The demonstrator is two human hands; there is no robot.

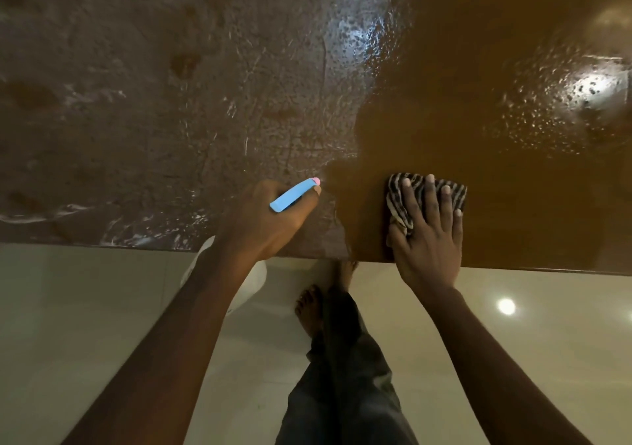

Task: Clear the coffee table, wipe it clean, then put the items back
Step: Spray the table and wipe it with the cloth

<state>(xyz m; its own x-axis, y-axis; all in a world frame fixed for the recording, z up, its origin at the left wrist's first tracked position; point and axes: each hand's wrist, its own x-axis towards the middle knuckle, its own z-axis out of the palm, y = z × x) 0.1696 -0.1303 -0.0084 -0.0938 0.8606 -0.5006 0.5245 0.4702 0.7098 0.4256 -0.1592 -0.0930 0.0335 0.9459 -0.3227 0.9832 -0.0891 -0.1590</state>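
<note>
Tabletop: glossy brown and fills the upper view, with its near edge running across at 6 o'clock. The 9 o'clock half is wet, with whitish foamy streaks and droplets. The 3 o'clock half is smoother amber, with beaded droplets around the light glare.

Cloth: black-and-white striped and bunched. It lies flat on the tabletop near the near edge, under the spread straight fingers of the right hand.

Spray bottle: blue head with a pink nozzle tip pointing to 2 o'clock. It sits at 9 o'clock of the cloth, gripped by the left hand. Its white body hangs below the tabletop edge.
</note>
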